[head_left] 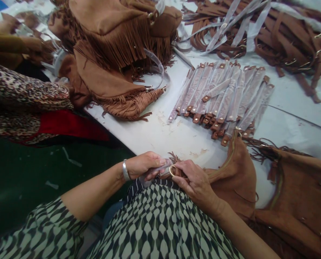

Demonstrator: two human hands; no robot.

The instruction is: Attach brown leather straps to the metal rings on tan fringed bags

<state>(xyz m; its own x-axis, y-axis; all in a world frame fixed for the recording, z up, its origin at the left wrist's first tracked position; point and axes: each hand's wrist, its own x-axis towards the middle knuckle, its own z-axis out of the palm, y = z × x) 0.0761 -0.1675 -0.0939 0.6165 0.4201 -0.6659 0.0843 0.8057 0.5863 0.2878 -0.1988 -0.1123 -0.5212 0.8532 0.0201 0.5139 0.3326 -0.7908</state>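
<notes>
Close to my waist, my left hand (pixel 151 164) pinches a strap (pixel 163 166) in thin clear wrapping. My right hand (pixel 194 178) grips a gold-coloured metal ring (pixel 172 170) between thumb and fingers, right beside the strap's end. Whether the strap passes through the ring cannot be made out. From under the right hand, a brown suede bag (pixel 237 172) with a zipped edge spreads over the table corner. Part of the bag near the ring is hidden by my fingers.
Wrapped straps with brown ends (pixel 219 97) lie in rows on the white table (pixel 149 135). Fringed brown bags (pixel 117 43) are heaped at the back left, more straps (pixel 281 39) at the back right. Another bag (pixel 306 187) lies at right. A co-worker's patterned sleeve (pixel 27 86) reaches in from the left.
</notes>
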